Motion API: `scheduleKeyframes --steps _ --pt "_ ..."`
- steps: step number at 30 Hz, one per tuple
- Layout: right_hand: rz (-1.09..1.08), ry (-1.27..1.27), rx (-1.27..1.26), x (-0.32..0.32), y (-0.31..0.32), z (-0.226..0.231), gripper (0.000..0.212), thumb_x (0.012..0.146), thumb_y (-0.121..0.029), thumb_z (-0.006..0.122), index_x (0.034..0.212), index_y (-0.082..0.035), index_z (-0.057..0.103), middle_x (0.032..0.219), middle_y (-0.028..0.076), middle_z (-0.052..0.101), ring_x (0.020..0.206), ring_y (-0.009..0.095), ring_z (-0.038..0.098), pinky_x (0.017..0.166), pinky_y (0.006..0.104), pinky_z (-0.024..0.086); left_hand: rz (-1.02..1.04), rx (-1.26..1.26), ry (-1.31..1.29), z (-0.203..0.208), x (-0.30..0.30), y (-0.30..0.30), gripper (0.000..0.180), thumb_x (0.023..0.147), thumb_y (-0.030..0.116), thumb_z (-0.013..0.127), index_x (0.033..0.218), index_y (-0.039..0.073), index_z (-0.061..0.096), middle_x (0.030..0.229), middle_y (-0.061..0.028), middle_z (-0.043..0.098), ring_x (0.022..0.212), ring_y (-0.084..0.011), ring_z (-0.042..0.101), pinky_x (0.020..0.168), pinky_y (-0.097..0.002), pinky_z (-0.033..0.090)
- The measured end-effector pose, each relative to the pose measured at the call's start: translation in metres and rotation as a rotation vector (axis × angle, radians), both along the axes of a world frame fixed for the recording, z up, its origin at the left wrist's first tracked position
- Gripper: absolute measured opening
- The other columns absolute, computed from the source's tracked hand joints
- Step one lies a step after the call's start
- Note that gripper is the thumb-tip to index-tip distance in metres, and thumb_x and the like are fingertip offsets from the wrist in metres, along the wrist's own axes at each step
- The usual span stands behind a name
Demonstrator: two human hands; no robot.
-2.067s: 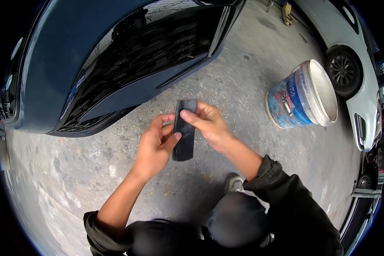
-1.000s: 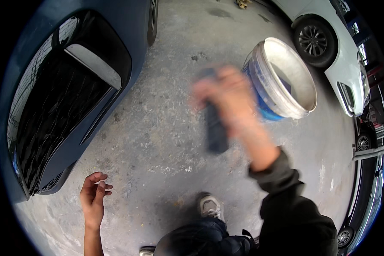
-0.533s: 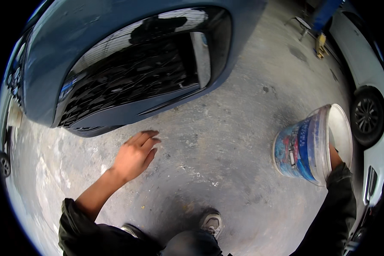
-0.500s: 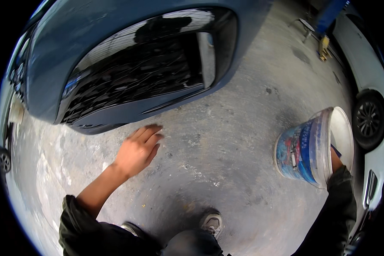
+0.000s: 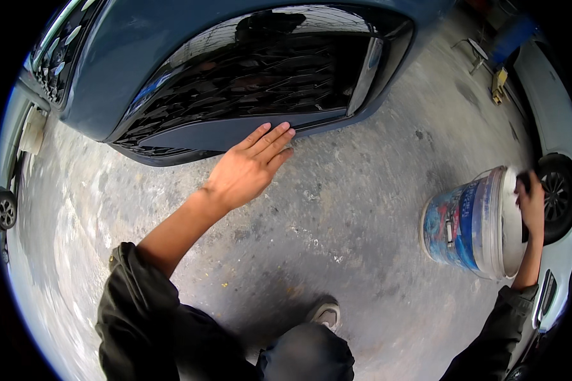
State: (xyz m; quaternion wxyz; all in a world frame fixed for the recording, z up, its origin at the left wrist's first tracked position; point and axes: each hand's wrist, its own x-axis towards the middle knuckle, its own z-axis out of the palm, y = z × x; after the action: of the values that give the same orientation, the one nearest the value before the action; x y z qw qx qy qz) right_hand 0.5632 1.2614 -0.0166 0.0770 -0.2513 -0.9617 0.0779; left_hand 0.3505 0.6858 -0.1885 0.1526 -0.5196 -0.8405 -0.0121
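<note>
My left hand (image 5: 243, 170) reaches out with its fingers extended. Its fingertips lie against the lower lip of a dark blue-grey car bumper (image 5: 200, 134), just below the glossy black grille (image 5: 260, 76). On the far right, my right hand (image 5: 532, 206) is at the mouth of a white plastic bucket (image 5: 457, 222) with a worn blue and red label. Its fingers close on a small dark piece, blurred and partly hidden, whose kind I cannot make out. The inside of the bucket is mostly out of sight.
A white car (image 5: 548, 95) with a dark wheel (image 5: 556, 190) stands along the right side. Beyond the bucket are a blue lift post (image 5: 515, 37) with a yellow part (image 5: 499, 86) and a stool (image 5: 476, 54). Another car's wheel (image 5: 6, 209) shows at the far left. My shoe (image 5: 325, 314) rests on the stained concrete floor.
My left hand has moved up and right from over the floor onto the bumper's lower edge. My right hand has risen from inside the bucket to its mouth, with a dark piece in its fingers.
</note>
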Motion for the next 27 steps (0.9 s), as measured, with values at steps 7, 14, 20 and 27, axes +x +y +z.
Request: scheduleKeyframes --steps 7,14,20,27 --pt "0.964 0.130 -0.026 -0.166 -0.320 -0.048 0.025 0.098 -0.020 0.063 0.120 -0.007 0.061 0.098 0.012 0.071 0.084 0.026 0.070 0.074 0.0400 0.056 -0.050 -0.211 0.251 0.015 -0.027 -0.010 0.056 0.096 0.025 0.058 0.149 0.008 0.048 0.160 -0.0044 0.040 0.153 -0.0165 0.028 0.129 -0.0397 0.017" --pt "0.758 0.630 -0.358 -0.185 -0.418 -0.129 0.017 0.092 -0.010 0.068 0.105 0.000 0.064 0.089 0.014 0.069 0.080 0.029 0.073 0.061 0.0367 0.057 -0.145 -0.513 0.599 0.030 -0.054 -0.065 0.066 0.101 0.040 0.048 0.157 0.008 0.034 0.168 -0.0025 0.025 0.155 -0.0138 0.018 0.130 -0.0363 0.010" --pt "0.001 0.686 -1.570 -0.184 -0.410 -0.178 0.017 0.098 -0.017 0.070 0.099 -0.001 0.070 0.085 0.005 0.071 0.072 0.010 0.065 0.066 0.0243 0.051 -0.087 -0.370 0.484 0.018 -0.049 0.016 0.079 0.100 0.049 0.050 0.159 0.004 0.026 0.169 -0.0068 0.019 0.156 -0.0149 0.015 0.130 -0.0348 0.010" --pt "-0.290 0.839 -1.736 -0.191 -0.374 -0.189 0.014 0.094 -0.018 0.073 0.095 -0.005 0.069 0.079 0.003 0.068 0.066 0.014 0.063 0.059 0.0279 0.050 -0.076 -0.345 0.385 0.020 -0.041 -0.024 0.080 0.096 0.046 0.057 0.158 0.003 0.030 0.168 -0.0070 0.022 0.156 -0.0181 0.017 0.129 -0.0368 0.012"
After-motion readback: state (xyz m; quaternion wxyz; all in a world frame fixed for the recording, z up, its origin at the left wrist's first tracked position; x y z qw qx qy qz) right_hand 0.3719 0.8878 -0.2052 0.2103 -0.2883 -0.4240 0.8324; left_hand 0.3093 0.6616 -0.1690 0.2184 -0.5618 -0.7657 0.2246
